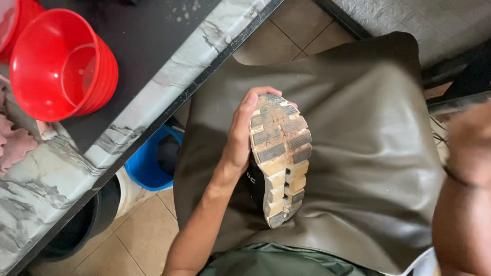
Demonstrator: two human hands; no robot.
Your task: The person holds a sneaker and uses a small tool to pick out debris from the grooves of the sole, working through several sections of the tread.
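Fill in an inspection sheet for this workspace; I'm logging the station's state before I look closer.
Surface: olive apron spread over the lap; marbled counter at left.
Job's things: shoe held sole up, tread caked with dirt.
Clutter: stacked red bowls on the counter; blue bucket and dark bin under it.
Hands: left hand grips the shoe's side; right hand blurred at the frame edge, state unclear.
Cables: nothing seen.
Surroundings: beige tiled floor.

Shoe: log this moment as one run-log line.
left hand: grips shoe, sole up, dirty | shoe over olive apron on lap | right hand: blurred at frame edge, grip unclear | red bowls on counter
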